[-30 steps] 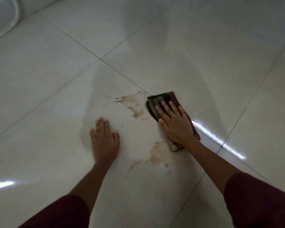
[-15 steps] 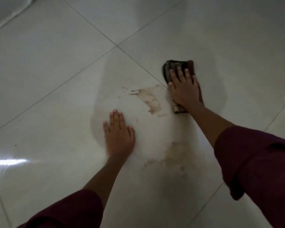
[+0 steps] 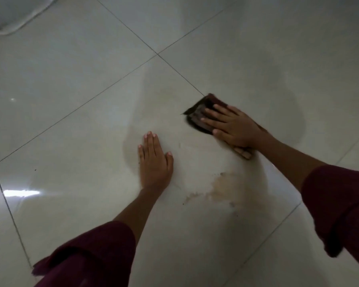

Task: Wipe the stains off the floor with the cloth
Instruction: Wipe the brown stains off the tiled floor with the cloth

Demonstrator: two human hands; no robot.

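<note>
Right now, nearest to you, both dark red sleeves [image 3: 95,251] frame the work, and between them a pale brown stain [image 3: 220,187] lies smeared on the glossy tiled floor [image 3: 71,90], just beside your left wrist. Your left hand [image 3: 154,160] rests flat on the tile as a prop, fingers [image 3: 149,141] pressed together, thumb out, holding nothing. Farther off, your right hand [image 3: 234,129] presses the folded brown cloth [image 3: 199,114] flat, fingers [image 3: 211,121] slightly spread over it, beside the grout line [image 3: 184,77]. The cloth sits well apart from the stain, so I would draw it back toward you with even palm pressure, overlapping passes, and turn it to a cleaner face if it only smears. Keep your weight on the left palm; the tile looks wet and may be slippery.
</note>
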